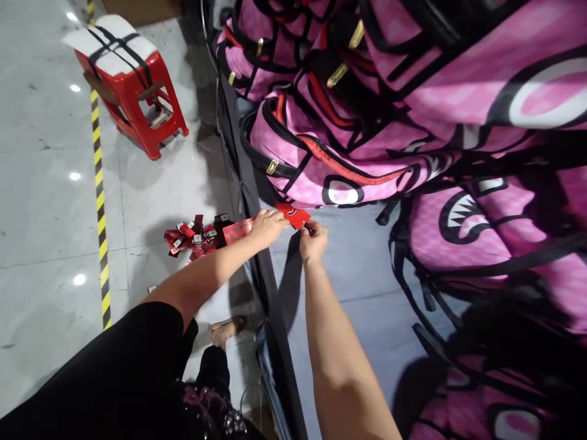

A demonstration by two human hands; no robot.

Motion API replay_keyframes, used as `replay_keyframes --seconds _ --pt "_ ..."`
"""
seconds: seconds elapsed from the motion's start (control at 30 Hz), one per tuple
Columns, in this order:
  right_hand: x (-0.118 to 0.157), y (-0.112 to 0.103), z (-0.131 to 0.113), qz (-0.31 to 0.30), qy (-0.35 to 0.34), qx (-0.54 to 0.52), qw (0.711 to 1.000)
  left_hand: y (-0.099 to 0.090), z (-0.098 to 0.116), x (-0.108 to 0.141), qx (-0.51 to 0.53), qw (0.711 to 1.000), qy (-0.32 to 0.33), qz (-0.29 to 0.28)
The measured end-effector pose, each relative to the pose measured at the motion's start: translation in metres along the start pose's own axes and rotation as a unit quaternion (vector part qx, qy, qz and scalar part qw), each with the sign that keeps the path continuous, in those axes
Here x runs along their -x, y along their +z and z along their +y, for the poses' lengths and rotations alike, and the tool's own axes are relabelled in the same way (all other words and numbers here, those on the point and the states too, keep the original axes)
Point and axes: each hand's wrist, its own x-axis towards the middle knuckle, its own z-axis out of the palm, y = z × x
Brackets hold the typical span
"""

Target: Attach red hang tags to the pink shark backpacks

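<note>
A red hang tag [296,216] with a dark round print spans the gap between my two hands, just below the front pink backpack [316,156]. My left hand [268,229] is closed, its fingertips on the tag's left end. At the tag's lower right corner, my right hand [314,241] pinches with thumb and forefinger; a string there is too small to make out. Beside my left hand is a shiny red piece [237,231], next to a cluster of red and black tags [196,237] with white labels. I cannot tell whether my left hand holds these too.
Several pink backpacks with black straps and shark-mouth prints, one at right [458,226], cover much of the grey table [353,269]. A red stool [132,85] with a strapped white top stands on the tiled floor, near yellow-black tape [99,195]. A foot [224,330] shows below.
</note>
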Motion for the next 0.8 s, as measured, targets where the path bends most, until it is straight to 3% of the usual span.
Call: replay_keyframes --seconds 0.2,0.43,0.67,0.8 --pt "-0.008 0.008 0.007 -0.024 0.033 -0.104 0.994 -0.005 -0.001 -0.005 0.022 0.999 -0.016 -0.017" --pt "-0.009 0.001 0.002 -0.030 0.041 -0.183 0.982 -0.012 0.000 -0.006 0.022 0.998 -0.033 -0.044" --pt "-0.001 -0.008 0.005 -0.090 0.025 -0.148 0.984 -0.022 0.014 -0.001 0.006 0.996 -0.075 -0.053" --pt "0.002 -0.015 0.003 -0.086 0.004 -0.085 0.993 -0.021 0.017 -0.002 -0.004 0.996 -0.082 -0.043"
